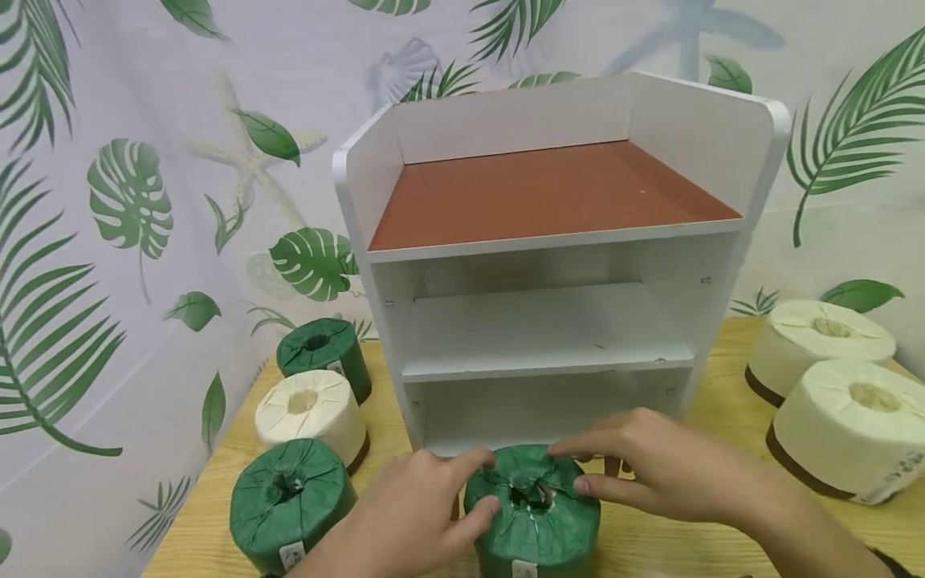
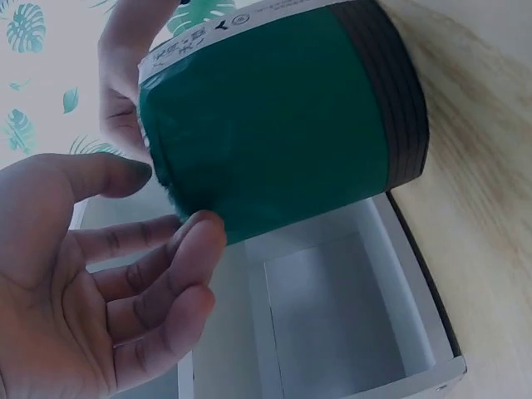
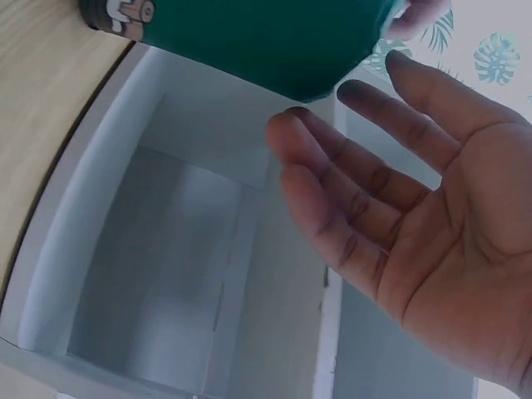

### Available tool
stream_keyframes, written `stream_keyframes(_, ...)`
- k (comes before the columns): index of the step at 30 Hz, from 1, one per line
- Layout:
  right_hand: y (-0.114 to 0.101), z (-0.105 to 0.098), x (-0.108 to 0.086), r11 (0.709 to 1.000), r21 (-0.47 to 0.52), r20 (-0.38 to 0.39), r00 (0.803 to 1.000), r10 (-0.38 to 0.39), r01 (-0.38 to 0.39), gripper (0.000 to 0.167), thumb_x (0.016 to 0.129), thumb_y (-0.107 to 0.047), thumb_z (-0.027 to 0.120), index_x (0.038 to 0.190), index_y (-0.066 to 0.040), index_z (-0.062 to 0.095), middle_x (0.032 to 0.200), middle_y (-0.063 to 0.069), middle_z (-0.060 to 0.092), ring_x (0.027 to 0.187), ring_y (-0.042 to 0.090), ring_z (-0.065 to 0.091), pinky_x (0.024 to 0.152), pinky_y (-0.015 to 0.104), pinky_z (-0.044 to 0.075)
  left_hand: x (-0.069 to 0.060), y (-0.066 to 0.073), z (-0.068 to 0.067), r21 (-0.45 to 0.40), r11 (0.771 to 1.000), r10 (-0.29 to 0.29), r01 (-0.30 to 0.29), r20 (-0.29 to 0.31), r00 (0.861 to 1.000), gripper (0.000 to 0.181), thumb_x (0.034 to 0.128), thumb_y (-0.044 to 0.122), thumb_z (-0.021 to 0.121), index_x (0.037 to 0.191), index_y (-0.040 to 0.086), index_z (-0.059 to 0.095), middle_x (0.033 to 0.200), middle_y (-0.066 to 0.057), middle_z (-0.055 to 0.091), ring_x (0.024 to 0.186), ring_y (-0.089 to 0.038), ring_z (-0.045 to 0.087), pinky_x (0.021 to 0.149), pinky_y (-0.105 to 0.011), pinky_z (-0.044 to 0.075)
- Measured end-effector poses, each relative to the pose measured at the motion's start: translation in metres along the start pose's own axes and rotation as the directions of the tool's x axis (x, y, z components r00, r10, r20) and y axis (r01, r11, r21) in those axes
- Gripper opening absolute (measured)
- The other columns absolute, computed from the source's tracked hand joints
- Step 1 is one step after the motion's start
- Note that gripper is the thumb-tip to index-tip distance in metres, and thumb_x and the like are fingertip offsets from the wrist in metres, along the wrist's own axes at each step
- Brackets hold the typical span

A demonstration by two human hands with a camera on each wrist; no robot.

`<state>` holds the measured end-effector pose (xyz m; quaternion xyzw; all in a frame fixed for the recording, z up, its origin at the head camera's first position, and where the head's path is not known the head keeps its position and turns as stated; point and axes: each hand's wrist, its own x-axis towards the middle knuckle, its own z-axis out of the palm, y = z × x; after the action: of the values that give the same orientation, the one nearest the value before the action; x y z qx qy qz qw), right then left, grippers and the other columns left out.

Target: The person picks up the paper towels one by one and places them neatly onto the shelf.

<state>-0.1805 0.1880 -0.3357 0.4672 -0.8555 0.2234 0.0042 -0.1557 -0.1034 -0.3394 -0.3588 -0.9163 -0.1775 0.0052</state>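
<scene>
A toilet paper roll in green wrapping (image 1: 542, 534) stands upright on the table at the front middle, before a white shelf unit (image 1: 535, 241). My left hand (image 1: 426, 510) is at the roll's left upper edge, thumb and fingers loosely bent. Across from it, my right hand (image 1: 654, 466) has its fingertips by the right upper edge. In the left wrist view the green roll (image 2: 274, 125) shows a dark band round its base, and the left fingertips meet its edge. The right wrist view has the right hand (image 3: 432, 208) with relaxed fingers just beside the roll (image 3: 258, 41).
Left on the table stand a green roll (image 1: 292, 502), a cream roll (image 1: 318, 413) and another green roll (image 1: 332, 357) in a row. Two cream rolls (image 1: 845, 433) (image 1: 809, 345) are at the right. A leaf-patterned cloth (image 1: 181, 241) hangs behind.
</scene>
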Motion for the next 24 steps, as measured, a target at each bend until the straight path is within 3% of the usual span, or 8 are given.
stream_keyframes(5, 0.0, 0.005, 0.004, 1.0, -0.001, -0.02, 1.0, -0.004, 0.004, 0.028, 0.101, -0.03, 0.06, 0.125, -0.019, 0.069, 0.109, -0.007, 0.072, 0.081, -0.007, 0.062, 0.067, 0.022, 0.054, 0.0, -0.001, 0.0, 0.012, 1.0, 0.018, -0.018, 0.022, 1.0, 0.029, 0.0965, 0.04, 0.06, 0.119, 0.022, 0.065, 0.051, 0.02, 0.041, 0.045, 0.01, 0.038, 0.043, -0.016, 0.034)
stream_keyframes(11, 0.003, 0.011, 0.007, 0.999, 0.023, -0.03, 0.999, -0.026, 0.027, 0.025, 0.1, -0.028, 0.061, 0.121, -0.019, 0.07, 0.104, -0.008, 0.072, 0.078, -0.008, 0.06, 0.065, 0.019, 0.052, 0.004, 0.0, 0.004, -0.023, 1.0, -0.008, 0.01, 0.078, 0.997, 0.032, 0.0956, 0.044, 0.061, 0.121, 0.024, 0.063, 0.054, 0.017, 0.045, 0.046, 0.005, 0.042, 0.044, -0.02, 0.036)
stream_keyframes(19, 0.002, 0.017, 0.006, 0.998, 0.054, -0.031, 0.999, -0.018, 0.02, 0.02, 0.1, -0.026, 0.062, 0.116, -0.02, 0.07, 0.099, -0.01, 0.071, 0.072, -0.009, 0.056, 0.064, 0.018, 0.05, 0.004, -0.002, 0.01, -0.092, 0.996, -0.013, 0.02, 0.071, 0.997, 0.03, 0.0935, 0.04, 0.066, 0.118, 0.023, 0.065, 0.058, 0.017, 0.047, 0.05, 0.005, 0.045, 0.047, -0.019, 0.038)
stream_keyframes(24, 0.002, 0.015, 0.011, 0.999, 0.048, -0.022, 1.0, -0.019, 0.02, 0.013, 0.099, -0.025, 0.063, 0.109, -0.019, 0.07, 0.091, -0.013, 0.069, 0.069, -0.008, 0.055, 0.062, 0.018, 0.049, 0.009, -0.01, 0.01, -0.12, 0.993, 0.013, -0.006, 0.055, 0.998, 0.029, 0.0937, 0.035, 0.066, 0.12, 0.022, 0.065, 0.06, 0.017, 0.049, 0.052, 0.005, 0.045, 0.047, -0.018, 0.038)
